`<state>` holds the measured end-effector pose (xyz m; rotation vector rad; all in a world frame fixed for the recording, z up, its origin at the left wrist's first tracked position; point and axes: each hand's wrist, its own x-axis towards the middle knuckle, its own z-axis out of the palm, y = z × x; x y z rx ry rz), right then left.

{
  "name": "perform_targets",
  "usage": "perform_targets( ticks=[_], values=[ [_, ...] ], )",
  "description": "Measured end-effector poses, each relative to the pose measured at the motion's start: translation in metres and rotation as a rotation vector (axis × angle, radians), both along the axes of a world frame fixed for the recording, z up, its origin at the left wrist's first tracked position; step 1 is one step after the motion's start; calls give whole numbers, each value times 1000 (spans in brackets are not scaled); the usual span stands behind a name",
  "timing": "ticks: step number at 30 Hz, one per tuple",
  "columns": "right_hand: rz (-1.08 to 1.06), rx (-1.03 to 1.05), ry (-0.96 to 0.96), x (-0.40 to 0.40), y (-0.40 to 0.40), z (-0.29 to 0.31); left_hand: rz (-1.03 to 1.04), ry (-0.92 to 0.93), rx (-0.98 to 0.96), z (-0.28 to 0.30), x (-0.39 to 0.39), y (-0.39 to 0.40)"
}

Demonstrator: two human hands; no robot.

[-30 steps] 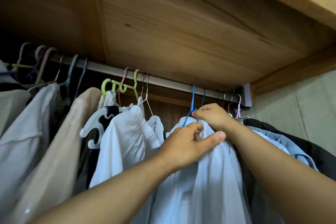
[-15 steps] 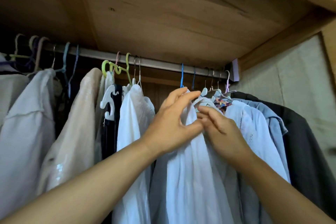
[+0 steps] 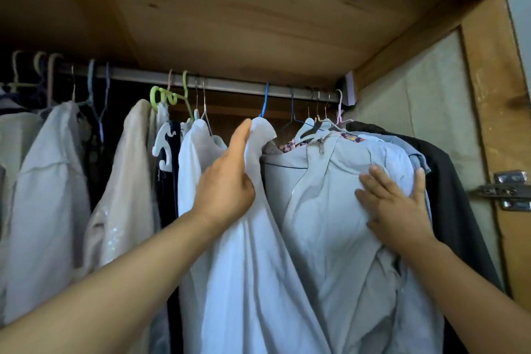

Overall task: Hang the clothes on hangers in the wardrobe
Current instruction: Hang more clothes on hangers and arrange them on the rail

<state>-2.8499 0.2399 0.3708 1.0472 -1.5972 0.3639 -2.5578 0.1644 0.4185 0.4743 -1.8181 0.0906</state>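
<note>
Hanging from the rail (image 3: 230, 86) on a blue hanger (image 3: 265, 100), the white shirt (image 3: 253, 253) is held at its collar by the left hand (image 3: 227, 181). Right of this shirt, the right hand (image 3: 396, 204) presses flat, fingers wide, on the grey hoodie (image 3: 321, 198).

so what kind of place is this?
Most likely a home wardrobe: wooden top panel, a metal rail crowded with hangers, and shirts hanging below, one gripped by the left hand.

metal door hinge (image 3: 508, 191), wooden door frame (image 3: 494, 112)

Metal rail (image 3: 230, 86) carries crowded hangers (image 3: 264, 100) with clothes (image 3: 51, 181).
</note>
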Motion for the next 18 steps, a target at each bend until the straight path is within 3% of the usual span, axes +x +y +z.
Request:
perform_targets(
  ticks=[3,7,10,14,18],
  values=[
    [1,-8,-63,-7,8,-4,35,64,-71,-8,11,-3],
    [-52,76,-161,8,17,-3,138,-12,-151,-22,19,-10],
    [-46,101,-158,25,16,-11,409,-108,-491,-41,8,-19],
    [152,7,159,42,-6,-53,492,-477,-761,-97,-8,-18],
    [97,168,28,38,3,-104,627,-971,-481,-141,-6,-7]
  ],
)
